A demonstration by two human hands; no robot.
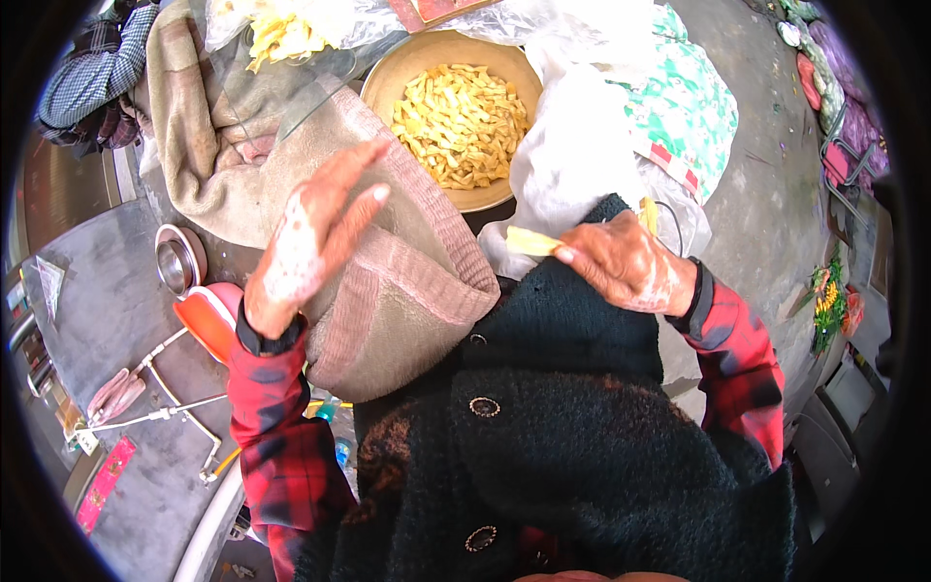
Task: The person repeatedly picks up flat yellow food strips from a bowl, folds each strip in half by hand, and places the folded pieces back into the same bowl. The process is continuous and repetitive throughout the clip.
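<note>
My right hand (624, 263) pinches a pale yellow folded strip (532, 241), seemingly paper, between thumb and fingers over my dark lap. Slightly blurred, my left hand (309, 233) hovers above a beige and pink fleece cover (429, 324) with fingers extended and thumb apart. Nothing shows in it. Beyond both hands sits a round tan metal basin (374, 76), its middle heaped with many small yellow folded pieces (462, 127). More crumpled yellow sheets (287, 36) lie on clear plastic at the top left. Another yellow piece (647, 216) shows just behind my right hand.
White plastic bags (574, 138) and a green patterned bag (680, 109) crowd the basin's right side. A glass pane edge (305, 113) crosses the cover. Metal bowls (178, 262), an orange scoop-like object (206, 324) and white pipes (171, 385) lie left. Another person's checked sleeve (94, 80) appears top left.
</note>
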